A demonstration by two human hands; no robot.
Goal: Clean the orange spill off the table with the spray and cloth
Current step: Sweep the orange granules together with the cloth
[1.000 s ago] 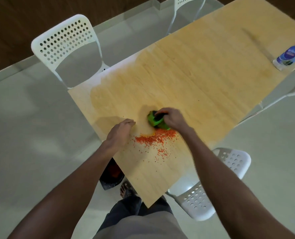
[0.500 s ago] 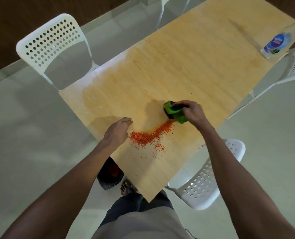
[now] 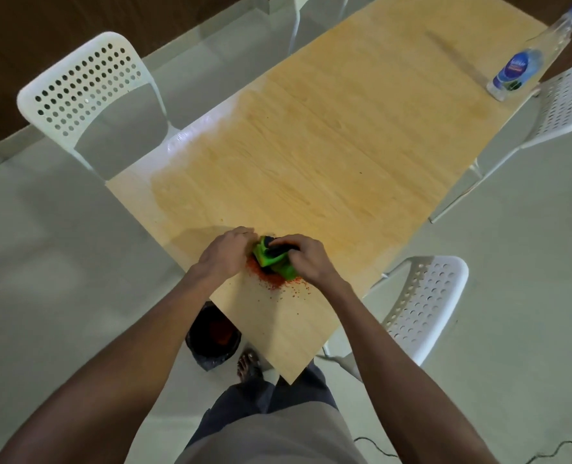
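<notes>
A green cloth (image 3: 272,259) is bunched on the wooden table (image 3: 344,145) near its front corner. My right hand (image 3: 306,259) grips the cloth from the right. My left hand (image 3: 224,251) lies with curled fingers against the cloth's left side, cupped beside the spill. The orange spill (image 3: 272,281) is a small heap of grains pressed between both hands, with loose grains scattered toward the table's near edge. The spray bottle (image 3: 520,67), clear with a blue label, stands at the far right edge of the table.
White perforated chairs stand at the far left (image 3: 90,92), the near right (image 3: 425,303) and the far right (image 3: 565,105). A dark bin (image 3: 214,336) with orange contents sits on the floor below the table's left edge, by my foot.
My right hand swept the cloth leftward, gathering the orange grains into a tight heap against my left hand. The hands now meet over the spill.
</notes>
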